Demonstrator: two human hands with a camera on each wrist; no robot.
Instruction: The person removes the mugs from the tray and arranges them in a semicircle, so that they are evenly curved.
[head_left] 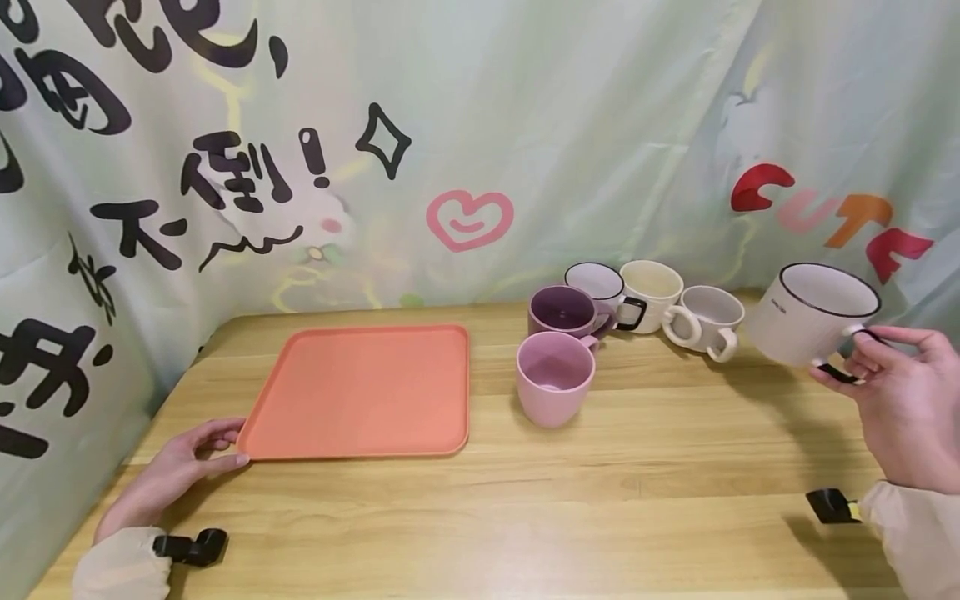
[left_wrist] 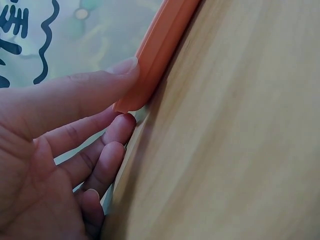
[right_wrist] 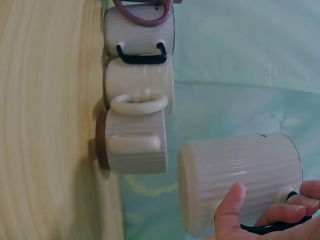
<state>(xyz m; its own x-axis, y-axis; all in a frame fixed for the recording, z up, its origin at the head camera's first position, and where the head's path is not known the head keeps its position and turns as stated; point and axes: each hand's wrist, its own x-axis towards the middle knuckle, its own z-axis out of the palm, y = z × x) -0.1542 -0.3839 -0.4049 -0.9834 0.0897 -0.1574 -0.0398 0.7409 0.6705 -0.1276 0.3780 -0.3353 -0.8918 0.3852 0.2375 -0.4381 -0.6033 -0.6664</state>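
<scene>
At its near left corner, my left hand pinches the orange tray, which lies on the table; in the left wrist view the thumb presses the tray's rim with fingers curled beside and below it. My right hand grips the black handle of a white mug with a dark rim, held up above the table at the right. Fine ribs show on this mug's side in the right wrist view. Nearest to it stands a grey-white mug with a brown base.
Left of the grey-white mug stand a cream mug, a white mug with black handle, a purple mug and a pink mug in front. A printed curtain hangs behind the wooden table.
</scene>
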